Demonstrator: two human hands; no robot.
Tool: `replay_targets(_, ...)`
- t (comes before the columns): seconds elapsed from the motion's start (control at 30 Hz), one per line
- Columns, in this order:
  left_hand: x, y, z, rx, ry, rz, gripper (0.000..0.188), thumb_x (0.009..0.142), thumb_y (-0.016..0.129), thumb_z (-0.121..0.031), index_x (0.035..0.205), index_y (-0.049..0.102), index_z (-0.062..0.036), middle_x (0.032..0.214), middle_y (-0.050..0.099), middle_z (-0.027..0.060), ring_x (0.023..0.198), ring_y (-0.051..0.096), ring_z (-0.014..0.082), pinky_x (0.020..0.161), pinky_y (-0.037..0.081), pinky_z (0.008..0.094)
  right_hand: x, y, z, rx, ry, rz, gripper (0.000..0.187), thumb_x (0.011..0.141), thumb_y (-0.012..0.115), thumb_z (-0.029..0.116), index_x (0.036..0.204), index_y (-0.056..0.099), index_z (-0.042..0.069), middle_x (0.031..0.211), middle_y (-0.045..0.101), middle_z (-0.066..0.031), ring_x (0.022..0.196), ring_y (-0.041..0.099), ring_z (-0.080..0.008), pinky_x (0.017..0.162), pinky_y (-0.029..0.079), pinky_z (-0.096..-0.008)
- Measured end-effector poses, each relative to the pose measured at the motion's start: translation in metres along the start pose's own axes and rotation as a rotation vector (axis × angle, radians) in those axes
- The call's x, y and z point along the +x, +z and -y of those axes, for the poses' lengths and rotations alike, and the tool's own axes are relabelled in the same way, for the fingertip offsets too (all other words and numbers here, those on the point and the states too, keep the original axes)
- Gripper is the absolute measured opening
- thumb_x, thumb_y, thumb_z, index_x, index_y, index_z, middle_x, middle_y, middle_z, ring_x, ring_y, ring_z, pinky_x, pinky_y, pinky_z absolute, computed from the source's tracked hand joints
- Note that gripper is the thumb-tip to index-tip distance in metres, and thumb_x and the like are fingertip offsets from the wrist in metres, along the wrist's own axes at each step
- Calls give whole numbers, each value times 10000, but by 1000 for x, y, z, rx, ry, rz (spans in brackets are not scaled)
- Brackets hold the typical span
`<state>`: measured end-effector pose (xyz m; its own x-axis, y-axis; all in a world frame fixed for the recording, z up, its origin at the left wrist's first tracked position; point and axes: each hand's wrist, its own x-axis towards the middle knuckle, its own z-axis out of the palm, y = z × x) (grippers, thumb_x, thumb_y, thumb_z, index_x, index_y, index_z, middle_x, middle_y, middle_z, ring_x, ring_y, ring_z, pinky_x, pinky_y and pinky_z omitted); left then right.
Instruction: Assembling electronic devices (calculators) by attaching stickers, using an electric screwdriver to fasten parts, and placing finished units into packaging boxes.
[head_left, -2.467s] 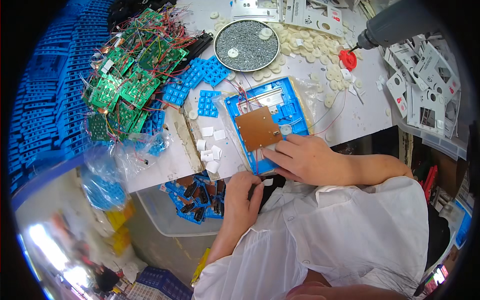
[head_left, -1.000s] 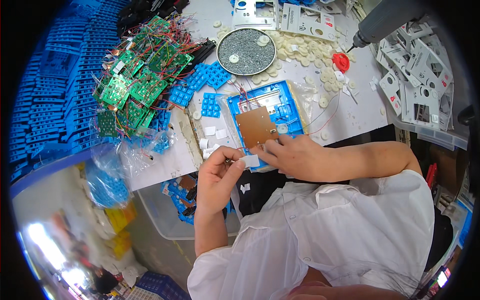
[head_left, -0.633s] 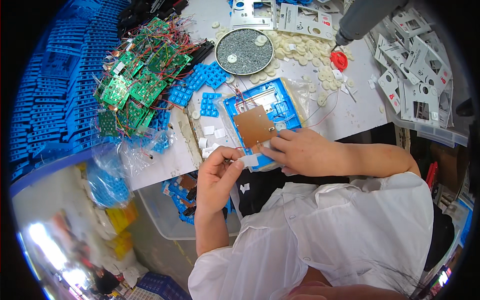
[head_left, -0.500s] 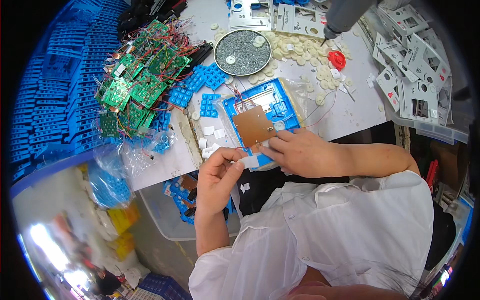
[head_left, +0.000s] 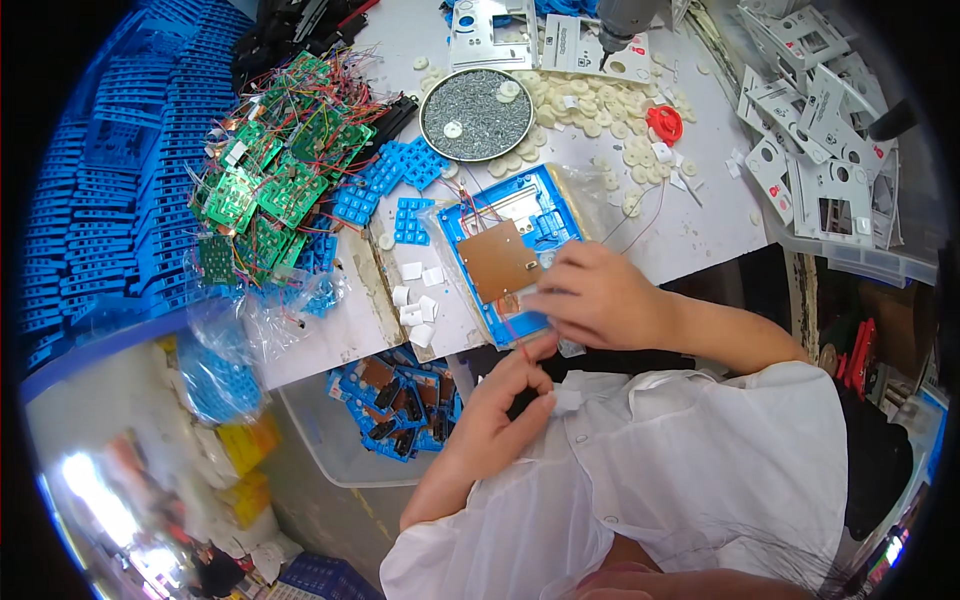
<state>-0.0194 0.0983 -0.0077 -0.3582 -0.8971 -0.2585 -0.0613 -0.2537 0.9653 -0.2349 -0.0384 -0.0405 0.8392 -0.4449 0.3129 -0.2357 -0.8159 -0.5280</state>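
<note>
Found the blue casing (head_left: 548,222) on the white table (head_left: 715,220), open side up, turned slightly, its lower corner at the table's near edge. Saw raised walls, moulded posts and a silvery slotted strip inside, toward the far side. Noted a flat, squarish brown board (head_left: 498,262) laid askew over the casing's left and middle, with thin wires (head_left: 478,205) bunched beyond it. Saw clear plastic (head_left: 596,190) crumpled along the casing's right side.

Found the right hand (head_left: 605,300) over the casing's lower right, fingers bent together; could not tell of any grip. Found the left hand (head_left: 505,405) just past the near edge, thumb and fingers curled, fingertips beside a pinkish wire (head_left: 516,338); could not confirm a pinch.

Noted white slips (head_left: 428,309) and a blue keypad (head_left: 411,222) near on the left, a round dish (head_left: 478,159) of screws close beyond the far edge, cream discs (head_left: 580,112) beyond the far right corner. Saw the widest bare tabletop rightward, down to the slanting near edge.
</note>
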Motion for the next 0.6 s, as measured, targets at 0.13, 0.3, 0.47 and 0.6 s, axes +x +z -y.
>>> replay_targets(0.13, -19, 1, 8, -182, -112, -80, 70, 959, 620, -14, 1028, 607, -20, 1546, 475, 247, 1439, 470, 328, 1161, 352, 427, 5, 18, 5, -146, -33, 126, 483, 815, 781, 240, 1277, 677, 148, 1121, 636, -12, 1071, 565, -264, 898, 456, -437)
replay_targets(0.3, -11, 6, 6, -471, -51, -195, 55, 982, 571, -50, 1012, 603, -18, 1554, 460, 252, 1440, 464, 334, 1166, 361, 427, 3, 8, -4, -77, -71, 117, 472, 794, 805, 264, 1234, 683, 144, 1097, 624, -19, 1076, 561, -256, 880, 451, -423)
replay_targets(0.47, 3, 21, 7, -686, -46, -190, 80, 1008, 559, -91, 1039, 601, -31, 1405, 578, 204, 1345, 526, 279, 1146, 363, 417, -3, -21, 16, 131, -60, -97, 476, 713, 864, 226, 1144, 696, 112, 1115, 643, -49, 1032, 589, -283, 867, 486, -433)
replay_targets(0.6, 21, 25, 25, -846, -117, -3, 61, 1014, 542, -82, 1047, 578, -46, 1219, 640, 126, 1197, 570, 219, 1083, 393, 399, -18, -1, 18, 81, -109, -245, 369, 716, 867, 153, 1038, 720, 50, 1026, 678, -87, 887, 631, -315, 743, 545, -394)
